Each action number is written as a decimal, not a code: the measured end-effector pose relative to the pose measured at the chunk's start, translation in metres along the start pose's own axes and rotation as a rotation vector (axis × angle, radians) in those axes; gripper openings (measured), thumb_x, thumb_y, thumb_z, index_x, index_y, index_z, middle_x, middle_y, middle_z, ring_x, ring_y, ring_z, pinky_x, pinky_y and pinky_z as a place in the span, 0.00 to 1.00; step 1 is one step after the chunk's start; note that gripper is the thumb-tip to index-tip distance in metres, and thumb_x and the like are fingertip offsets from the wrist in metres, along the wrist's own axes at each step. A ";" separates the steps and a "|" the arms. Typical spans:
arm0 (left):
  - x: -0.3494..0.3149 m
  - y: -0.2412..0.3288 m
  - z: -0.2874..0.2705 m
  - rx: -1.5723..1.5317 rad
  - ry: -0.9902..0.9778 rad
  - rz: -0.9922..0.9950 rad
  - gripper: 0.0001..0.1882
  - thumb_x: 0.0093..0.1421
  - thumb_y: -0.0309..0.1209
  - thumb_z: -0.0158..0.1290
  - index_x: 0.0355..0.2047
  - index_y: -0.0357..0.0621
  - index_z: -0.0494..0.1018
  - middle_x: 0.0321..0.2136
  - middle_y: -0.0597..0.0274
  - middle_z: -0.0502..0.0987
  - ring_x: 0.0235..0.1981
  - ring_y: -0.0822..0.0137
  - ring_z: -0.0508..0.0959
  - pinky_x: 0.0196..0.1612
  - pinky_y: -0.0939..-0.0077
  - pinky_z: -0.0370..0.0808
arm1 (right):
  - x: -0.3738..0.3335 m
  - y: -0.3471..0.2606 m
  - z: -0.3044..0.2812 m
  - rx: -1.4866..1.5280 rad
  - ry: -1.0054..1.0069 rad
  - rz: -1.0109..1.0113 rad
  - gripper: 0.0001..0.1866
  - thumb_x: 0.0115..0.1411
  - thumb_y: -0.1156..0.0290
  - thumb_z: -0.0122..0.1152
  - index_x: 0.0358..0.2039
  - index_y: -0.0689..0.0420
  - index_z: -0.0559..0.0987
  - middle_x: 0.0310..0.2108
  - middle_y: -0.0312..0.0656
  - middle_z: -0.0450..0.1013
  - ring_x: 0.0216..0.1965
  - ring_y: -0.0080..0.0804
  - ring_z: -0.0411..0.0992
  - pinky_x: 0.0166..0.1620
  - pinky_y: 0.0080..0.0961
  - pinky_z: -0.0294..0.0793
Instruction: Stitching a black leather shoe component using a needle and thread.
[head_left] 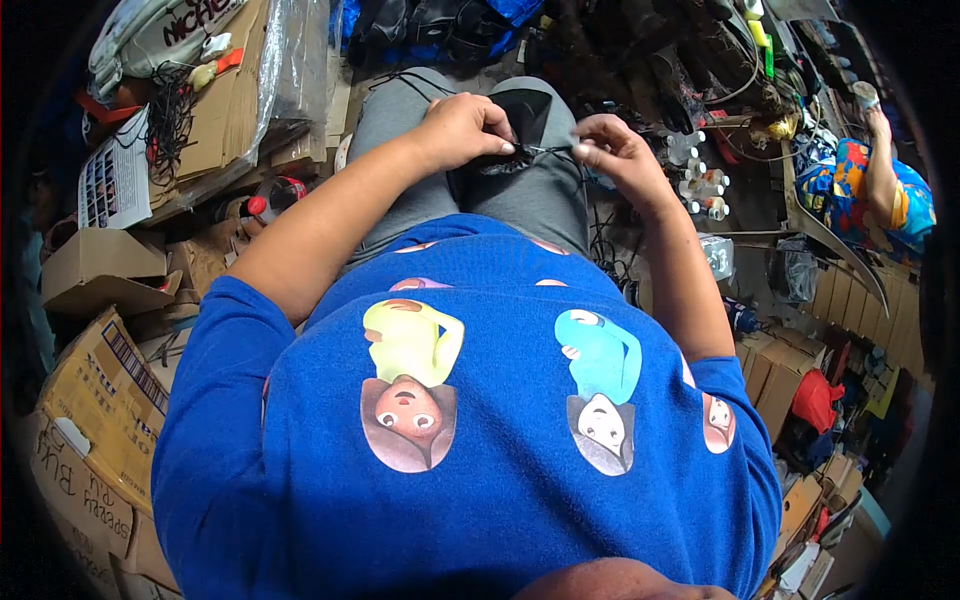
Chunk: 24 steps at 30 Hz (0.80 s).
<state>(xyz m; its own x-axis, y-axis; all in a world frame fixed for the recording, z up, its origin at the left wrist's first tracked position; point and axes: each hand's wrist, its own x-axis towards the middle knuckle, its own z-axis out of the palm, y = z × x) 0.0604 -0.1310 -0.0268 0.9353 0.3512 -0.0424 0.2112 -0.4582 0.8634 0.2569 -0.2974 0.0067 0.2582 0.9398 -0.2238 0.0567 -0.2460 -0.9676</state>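
Fingers of the left hand (462, 128) pinch a small black piece (505, 163) over the lap; the right hand's (612, 150) fingers are closed on a thin black cord (548, 151) running from it. Pulling too hard could likely slip the cord free.

Your left hand (462, 128) covers most of the small black piece (500, 163) on your lap; you can't tell what it is. The thread (548, 151) is too thin to trace. Your right hand (612, 148) hides its fingertips. The other person (880, 185) is cut off at the rim.
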 end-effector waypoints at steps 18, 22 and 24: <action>-0.014 0.001 0.003 -0.098 0.247 0.011 0.08 0.46 0.28 0.56 0.19 0.38 0.68 0.21 0.60 0.69 0.28 0.65 0.70 0.33 0.74 0.67 | -0.008 -0.015 0.033 -0.380 -0.075 0.063 0.14 0.52 0.76 0.60 0.41 0.56 0.79 0.34 0.35 0.72 0.35 0.20 0.68 0.40 0.19 0.68; -0.016 0.004 0.003 -0.086 0.245 0.003 0.08 0.46 0.27 0.55 0.19 0.38 0.68 0.21 0.60 0.69 0.28 0.66 0.70 0.33 0.74 0.67 | -0.013 -0.011 0.030 -0.301 -0.104 0.012 0.17 0.52 0.79 0.58 0.44 0.55 0.77 0.30 0.33 0.72 0.32 0.18 0.68 0.38 0.17 0.69; -0.018 0.004 0.005 -0.077 0.306 0.041 0.07 0.43 0.30 0.55 0.19 0.40 0.71 0.22 0.59 0.70 0.26 0.64 0.72 0.30 0.72 0.69 | -0.014 -0.014 0.032 -0.310 -0.106 0.032 0.17 0.52 0.79 0.58 0.44 0.55 0.77 0.31 0.33 0.72 0.33 0.18 0.68 0.40 0.17 0.68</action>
<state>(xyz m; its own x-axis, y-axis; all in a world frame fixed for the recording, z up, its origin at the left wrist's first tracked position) 0.0459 -0.1431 -0.0250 0.8113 0.5684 0.1368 0.1415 -0.4180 0.8973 0.2219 -0.2996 0.0195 0.1640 0.9458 -0.2801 0.3448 -0.3210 -0.8821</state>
